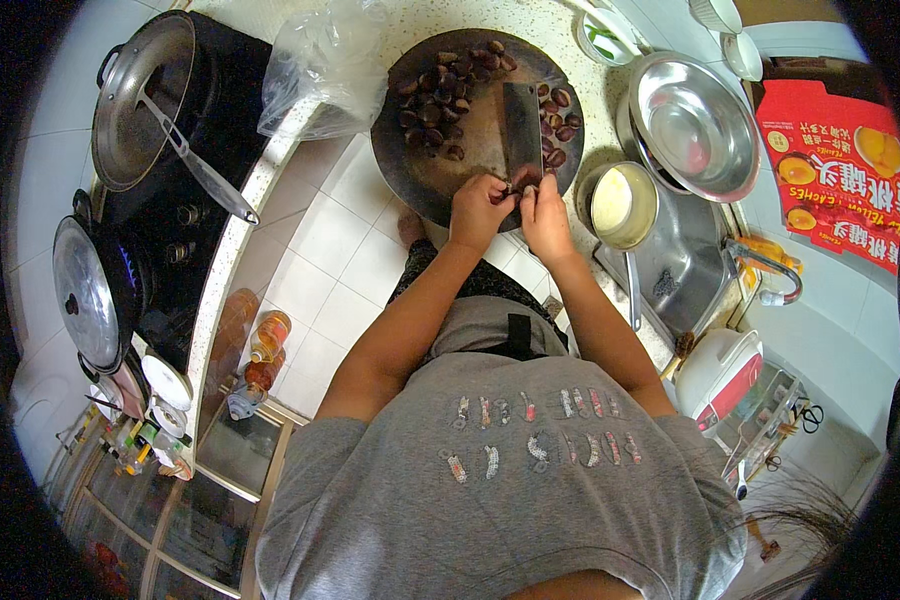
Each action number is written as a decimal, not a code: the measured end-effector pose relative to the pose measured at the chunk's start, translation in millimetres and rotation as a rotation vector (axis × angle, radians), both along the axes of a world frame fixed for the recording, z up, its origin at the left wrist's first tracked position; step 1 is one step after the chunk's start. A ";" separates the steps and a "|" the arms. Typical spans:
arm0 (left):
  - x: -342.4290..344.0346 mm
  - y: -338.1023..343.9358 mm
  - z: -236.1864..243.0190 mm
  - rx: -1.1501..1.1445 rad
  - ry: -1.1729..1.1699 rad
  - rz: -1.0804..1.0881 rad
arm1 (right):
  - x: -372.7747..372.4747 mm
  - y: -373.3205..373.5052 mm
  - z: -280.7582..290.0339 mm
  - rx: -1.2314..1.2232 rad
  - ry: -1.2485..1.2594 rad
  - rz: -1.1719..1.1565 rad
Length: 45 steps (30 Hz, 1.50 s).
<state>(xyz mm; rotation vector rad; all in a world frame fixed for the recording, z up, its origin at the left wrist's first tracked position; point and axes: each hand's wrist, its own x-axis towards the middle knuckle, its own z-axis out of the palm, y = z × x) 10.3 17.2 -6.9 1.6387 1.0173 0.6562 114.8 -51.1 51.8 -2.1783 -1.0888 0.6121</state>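
Both my hands meet at the near edge of a round, dark cutting board [395, 180]. The fingers of my left hand [478, 212] and my right hand [545, 222] are pinched around a small dark-brown thing that looks like a chestnut [515, 189], mostly covered by the fingertips. Just beyond them a cleaver [521, 130] lies on the board, its broad blade pointing away from me; its handle end is hidden near my hands. Left of the blade is a heap of brown chestnuts [432, 105]. Several more chestnuts [560, 120] lie to its right.
Right of the board are a saucepan [625, 205] with pale contents, stacked steel bowls [695, 125] and a sink [682, 275]. A plastic bag [325, 65] lies at the board's left. Farther left, a wok [145, 110] and lidded pot [90, 295] stand on the stove. Bottles [268, 335] stand below the counter.
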 end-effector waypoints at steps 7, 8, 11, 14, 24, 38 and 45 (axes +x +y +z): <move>1.2 -0.8 -3.7 -0.003 -0.027 0.022 | -1.4 0.6 -5.2 0.005 -0.062 0.007; 1.4 -0.7 -3.8 -0.016 -0.027 0.019 | -1.7 0.9 -6.2 0.022 -0.073 0.011; 0.8 -1.8 -5.0 -0.003 -0.011 0.019 | -1.2 1.0 -6.7 -0.004 -0.047 -0.016; 1.7 -1.8 -5.7 0.005 -0.011 0.033 | -0.7 2.6 -9.6 0.015 -0.046 -0.009; 4.0 -4.2 -2.6 -0.001 0.012 0.066 | 0.4 6.7 -10.9 -0.004 -0.080 0.017; 7.2 -7.5 -5.0 0.102 0.026 0.081 | 2.2 16.0 -17.0 -0.043 -0.152 0.115; 8.3 -8.5 1.7 0.051 -0.006 0.074 | 9.3 16.5 -0.6 0.034 -0.171 0.134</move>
